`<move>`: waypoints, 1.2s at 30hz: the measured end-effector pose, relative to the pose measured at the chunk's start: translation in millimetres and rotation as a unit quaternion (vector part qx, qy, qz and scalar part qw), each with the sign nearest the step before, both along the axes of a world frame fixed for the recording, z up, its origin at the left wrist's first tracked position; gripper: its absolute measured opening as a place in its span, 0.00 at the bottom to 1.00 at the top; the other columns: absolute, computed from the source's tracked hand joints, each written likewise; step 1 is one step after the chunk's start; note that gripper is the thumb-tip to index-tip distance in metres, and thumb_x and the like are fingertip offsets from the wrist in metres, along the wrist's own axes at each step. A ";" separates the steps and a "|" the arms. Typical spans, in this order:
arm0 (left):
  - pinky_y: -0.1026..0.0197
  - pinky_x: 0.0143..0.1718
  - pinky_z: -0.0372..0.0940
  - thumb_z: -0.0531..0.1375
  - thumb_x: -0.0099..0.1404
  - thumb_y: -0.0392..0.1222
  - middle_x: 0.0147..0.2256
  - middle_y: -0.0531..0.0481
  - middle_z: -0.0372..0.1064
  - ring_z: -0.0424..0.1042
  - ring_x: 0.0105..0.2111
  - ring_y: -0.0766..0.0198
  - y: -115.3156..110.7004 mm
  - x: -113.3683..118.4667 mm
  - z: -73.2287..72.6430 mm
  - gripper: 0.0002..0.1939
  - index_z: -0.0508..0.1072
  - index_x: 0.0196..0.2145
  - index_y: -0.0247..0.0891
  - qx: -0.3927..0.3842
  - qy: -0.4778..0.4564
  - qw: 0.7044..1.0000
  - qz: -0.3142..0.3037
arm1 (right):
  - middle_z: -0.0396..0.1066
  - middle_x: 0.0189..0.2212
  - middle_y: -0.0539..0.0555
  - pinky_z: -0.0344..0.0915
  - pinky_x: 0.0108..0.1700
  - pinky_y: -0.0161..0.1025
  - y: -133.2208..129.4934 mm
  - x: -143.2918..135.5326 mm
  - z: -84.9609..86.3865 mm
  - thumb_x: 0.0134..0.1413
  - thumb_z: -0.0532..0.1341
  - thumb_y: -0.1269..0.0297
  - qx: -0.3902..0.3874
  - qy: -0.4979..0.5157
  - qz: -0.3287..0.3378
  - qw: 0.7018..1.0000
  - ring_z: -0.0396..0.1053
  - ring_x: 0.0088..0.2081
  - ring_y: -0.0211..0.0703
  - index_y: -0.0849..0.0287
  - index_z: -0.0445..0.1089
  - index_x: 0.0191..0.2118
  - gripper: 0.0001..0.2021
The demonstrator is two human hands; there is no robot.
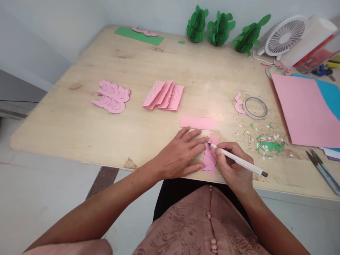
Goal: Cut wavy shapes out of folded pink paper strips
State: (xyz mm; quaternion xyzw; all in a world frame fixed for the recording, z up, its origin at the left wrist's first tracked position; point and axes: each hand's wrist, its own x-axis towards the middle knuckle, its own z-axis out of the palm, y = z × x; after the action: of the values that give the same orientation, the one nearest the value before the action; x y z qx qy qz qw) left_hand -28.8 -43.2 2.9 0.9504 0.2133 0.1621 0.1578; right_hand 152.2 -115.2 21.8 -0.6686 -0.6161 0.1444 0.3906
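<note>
Near the table's front edge lies a small pink paper strip (215, 139) with a scalloped pink paper shape (209, 161) on top of it. Flat and with fingers spread, my left hand (180, 152) presses the left side of these papers with its fingertips. My right hand (235, 166) is closed round a white pen (241, 161) with a dark end. The pen's tip touches the upper edge of the scalloped shape. Just beyond my left fingers is another pink strip (198, 123).
Behind are folded pink papers with drawn curves (164, 95) and a pile of scalloped pink cut-outs (113, 96). To the right are a tape roll (255, 117), green scraps (269, 146), pink sheets (305, 113) and snips (322, 170). Green paper figures (220, 28) and a fan (285, 37) stand behind.
</note>
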 end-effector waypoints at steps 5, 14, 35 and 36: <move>0.41 0.64 0.46 0.55 0.68 0.50 0.61 0.47 0.62 0.54 0.62 0.46 -0.1 0.1 0.6 0.18 0.68 0.51 0.38 0.000 0.004 1.000 -0.003 | 0.73 0.25 0.49 0.65 0.26 0.33 1.6 -0.4 -0.1 0.57 0.59 0.66 0.001 -0.003 0.003 1.000 0.69 0.23 0.37 0.56 0.69 0.33 0.03; 0.40 0.64 0.45 0.54 0.68 0.51 0.61 0.46 0.62 0.53 0.63 0.46 0.1 -0.2 -0.8 0.19 0.68 0.51 0.37 0.003 0.007 1.000 -0.007 | 0.74 0.25 0.50 0.64 0.25 0.33 0.1 -0.1 -0.2 0.57 0.59 0.67 0.016 -0.019 0.013 1.000 0.69 0.23 0.36 0.57 0.70 0.33 0.03; 0.40 0.64 0.46 0.55 0.68 0.51 0.60 0.46 0.62 0.53 0.62 0.46 -0.1 -0.2 -2.1 0.19 0.69 0.50 0.37 0.009 0.001 1.000 -0.007 | 0.74 0.25 0.49 0.61 0.24 0.32 -0.8 0.0 -1.3 0.56 0.59 0.68 0.023 -0.028 0.006 0.999 0.68 0.22 0.35 0.58 0.70 0.33 0.03; 0.40 0.64 0.46 0.55 0.68 0.51 0.60 0.46 0.62 0.53 0.62 0.46 0.0 -0.3 -2.3 0.19 0.69 0.50 0.37 0.010 0.001 1.000 -0.007 | 0.73 0.25 0.49 0.61 0.24 0.31 -1.2 0.0 -1.2 0.56 0.60 0.68 0.023 -0.028 0.005 0.999 0.68 0.22 0.35 0.58 0.70 0.33 0.03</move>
State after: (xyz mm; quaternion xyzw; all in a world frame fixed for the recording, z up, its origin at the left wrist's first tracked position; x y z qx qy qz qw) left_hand -29.1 -43.2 0.6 0.9537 0.2049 0.1622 0.1491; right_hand 152.2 -116.3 20.6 -0.6602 -0.6330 0.1139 0.3878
